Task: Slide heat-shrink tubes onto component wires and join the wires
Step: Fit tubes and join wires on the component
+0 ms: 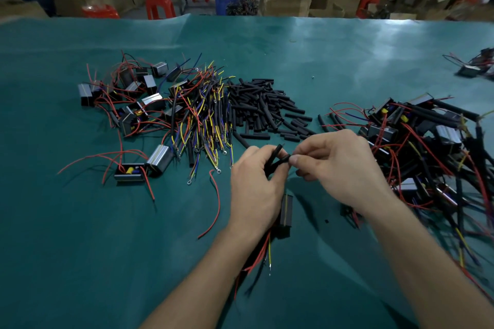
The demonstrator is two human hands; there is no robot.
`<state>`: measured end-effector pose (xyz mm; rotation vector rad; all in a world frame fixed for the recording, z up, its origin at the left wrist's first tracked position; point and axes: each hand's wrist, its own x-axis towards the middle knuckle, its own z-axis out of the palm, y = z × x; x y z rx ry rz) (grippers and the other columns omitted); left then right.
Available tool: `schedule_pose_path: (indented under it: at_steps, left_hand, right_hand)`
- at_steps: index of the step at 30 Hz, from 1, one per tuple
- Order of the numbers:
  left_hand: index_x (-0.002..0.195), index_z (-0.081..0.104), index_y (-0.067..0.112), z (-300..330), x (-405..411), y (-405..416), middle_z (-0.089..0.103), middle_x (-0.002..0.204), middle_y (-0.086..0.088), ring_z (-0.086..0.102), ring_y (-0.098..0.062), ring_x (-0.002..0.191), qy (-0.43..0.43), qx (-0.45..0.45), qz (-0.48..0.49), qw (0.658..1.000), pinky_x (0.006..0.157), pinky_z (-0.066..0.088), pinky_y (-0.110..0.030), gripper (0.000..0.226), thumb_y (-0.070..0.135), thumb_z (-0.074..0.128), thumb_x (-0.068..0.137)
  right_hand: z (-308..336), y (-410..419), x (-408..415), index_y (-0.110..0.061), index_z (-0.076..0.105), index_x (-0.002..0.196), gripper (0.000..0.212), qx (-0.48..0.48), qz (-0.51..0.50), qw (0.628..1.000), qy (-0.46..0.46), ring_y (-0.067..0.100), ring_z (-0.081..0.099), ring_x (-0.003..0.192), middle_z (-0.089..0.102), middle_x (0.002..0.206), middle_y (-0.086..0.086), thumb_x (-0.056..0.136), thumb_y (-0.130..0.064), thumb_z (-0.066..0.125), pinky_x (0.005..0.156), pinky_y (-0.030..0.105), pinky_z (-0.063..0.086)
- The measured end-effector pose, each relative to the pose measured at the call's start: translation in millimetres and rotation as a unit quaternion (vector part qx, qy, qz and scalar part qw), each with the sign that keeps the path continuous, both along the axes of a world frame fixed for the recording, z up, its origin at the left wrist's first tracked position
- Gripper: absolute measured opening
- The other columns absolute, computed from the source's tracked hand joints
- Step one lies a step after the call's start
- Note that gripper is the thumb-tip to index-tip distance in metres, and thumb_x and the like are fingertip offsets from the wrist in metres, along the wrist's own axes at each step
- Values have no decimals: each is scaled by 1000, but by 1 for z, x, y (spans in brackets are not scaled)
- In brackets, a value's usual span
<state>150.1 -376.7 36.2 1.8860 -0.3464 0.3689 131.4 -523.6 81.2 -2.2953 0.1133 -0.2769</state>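
My left hand (254, 189) grips black heat-shrink tubes (276, 159) above the green table mat (93, 248); their ends stick up between my fingers. My right hand (339, 165) pinches the tip of one tube from the right, thumb and forefinger meeting my left fingers. A small black component box (285, 212) hangs under my left palm, with red, black and yellow wires (263, 254) trailing down toward me. Whether a wire is inside the tube is hidden by my fingers.
A heap of loose black tubes (262, 107) lies mid-table, beside a bundle of coloured leads (205, 120). Bare component boxes (128, 99) with red wires sit at left. A tangled pile of boxes with tubes fitted (427, 147) fills the right. Stools and cartons stand beyond the table.
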Motion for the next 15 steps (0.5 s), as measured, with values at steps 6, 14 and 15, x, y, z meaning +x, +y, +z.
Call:
schedule_pose_path:
  at_steps: [6,14,15]
  left_hand:
    - [88,69,16,1,-1,-2,56,79,2,54,-16,78,-36,43,-3,998,72,45,-36,7,9,71,87]
    - [95,73,16,0,-3,-2,53,81,2,53,-19,80,-62,75,-10,995,72,46,-38,12,8,67,89]
    - [96,74,17,0,-3,-1,53,81,2,53,-19,79,-64,76,-11,995,72,45,-37,14,7,67,89]
  right_hand:
    - [-1,-4,3,-8,76,78,11,153,24,984,85,21,75,67,77,74,11,89,-7,77,71,37,64]
    - [3,-7,4,-5,75,66,25,275,23,946,169,19,66,63,67,69,11,90,-3,72,59,31,59]
    - [3,-6,5,-5,73,62,28,308,16,934,181,18,64,60,65,67,12,90,-1,71,54,30,56]
